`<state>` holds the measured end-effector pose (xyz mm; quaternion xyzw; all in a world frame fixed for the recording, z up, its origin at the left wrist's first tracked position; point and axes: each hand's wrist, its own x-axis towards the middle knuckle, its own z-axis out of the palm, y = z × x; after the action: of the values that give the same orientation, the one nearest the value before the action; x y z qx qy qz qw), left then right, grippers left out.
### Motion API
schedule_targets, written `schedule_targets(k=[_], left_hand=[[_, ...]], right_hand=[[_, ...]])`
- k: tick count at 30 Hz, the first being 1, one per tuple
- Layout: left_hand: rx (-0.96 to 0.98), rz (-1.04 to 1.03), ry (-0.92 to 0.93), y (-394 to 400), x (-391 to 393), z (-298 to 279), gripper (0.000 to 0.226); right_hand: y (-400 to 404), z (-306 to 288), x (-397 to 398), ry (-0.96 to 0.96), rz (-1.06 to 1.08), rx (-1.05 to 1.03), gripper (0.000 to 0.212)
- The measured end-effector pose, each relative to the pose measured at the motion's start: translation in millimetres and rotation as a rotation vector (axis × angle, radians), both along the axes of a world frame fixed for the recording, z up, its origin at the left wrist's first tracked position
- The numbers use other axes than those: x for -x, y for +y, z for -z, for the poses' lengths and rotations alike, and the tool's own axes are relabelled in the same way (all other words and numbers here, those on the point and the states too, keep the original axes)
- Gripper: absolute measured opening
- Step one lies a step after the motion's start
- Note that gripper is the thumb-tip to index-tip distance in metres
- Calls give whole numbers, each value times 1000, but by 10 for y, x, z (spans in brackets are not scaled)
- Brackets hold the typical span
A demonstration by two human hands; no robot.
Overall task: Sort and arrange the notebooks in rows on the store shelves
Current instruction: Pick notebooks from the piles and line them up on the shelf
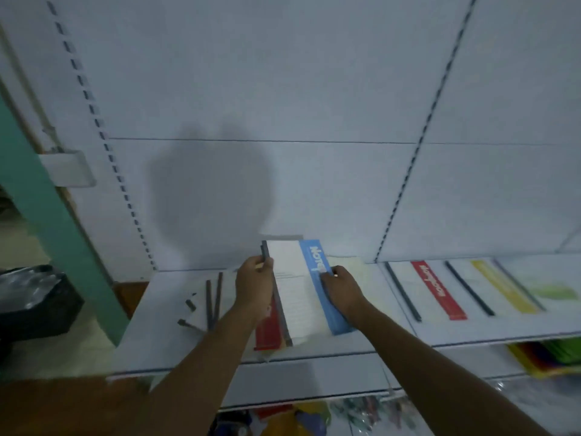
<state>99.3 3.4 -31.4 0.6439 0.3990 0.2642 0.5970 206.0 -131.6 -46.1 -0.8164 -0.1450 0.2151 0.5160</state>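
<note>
At frame centre, the left hand (255, 284) and right hand (341, 289) grasp a blue-striped notebook (301, 287) reading "Note", above a red notebook (267, 328), with a red-striped notebook (438, 289) lying right.

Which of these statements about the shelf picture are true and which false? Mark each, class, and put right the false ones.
1. Both hands hold the blue-banded notebook. True: the left hand grips its dark spine edge and the right hand its blue edge.
2. A notebook with a red band lies to the right on the shelf. True.
3. The yellow-banded notebook lies left of the hands. False: it is far right.
4. The person's forearms are in long sleeves. False: they are bare.
</note>
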Motion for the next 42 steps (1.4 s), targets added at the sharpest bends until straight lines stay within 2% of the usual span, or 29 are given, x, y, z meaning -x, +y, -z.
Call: schedule_targets(k=[2,4,8,11,15,19,24,27,34,42], left_hand=[[99,152,-37,-425,-321,-42,20],[163,361,10,-920,-609,-37,24],[203,775,154,-2030,-1069,-98,30],[169,1011,186,-2884,-1347,-209,24],[135,1109,86,-3945,-1811,-203,19],[49,1221,59,-4918,-2189,-198,23],[97,1357,37,-5934,-2422,-166,27],[128,1421,61,-6407,-2549,-135,22],[125,1581,155,-7338,-3137,52,30],[166,1584,178,-7897,-4271,91,32]], right_hand=[[-488,-58,-167,-7,154,-93,16],[-1019,-101,-321,-10,334,-187,12],[-2200,-195,-586,-84,665,-262,9],[-3103,-264,-721,-111,811,-280,7],[-4244,-377,-896,-191,917,-227,4],[-5241,-422,-1075,-172,996,-181,17],[-6257,-390,-1139,-177,1080,-127,28],[-6709,-318,-1148,-167,1140,-108,35],[-7536,-191,-1444,-173,1250,-58,44],[-8098,-136,-2583,-174,1243,4,44]])
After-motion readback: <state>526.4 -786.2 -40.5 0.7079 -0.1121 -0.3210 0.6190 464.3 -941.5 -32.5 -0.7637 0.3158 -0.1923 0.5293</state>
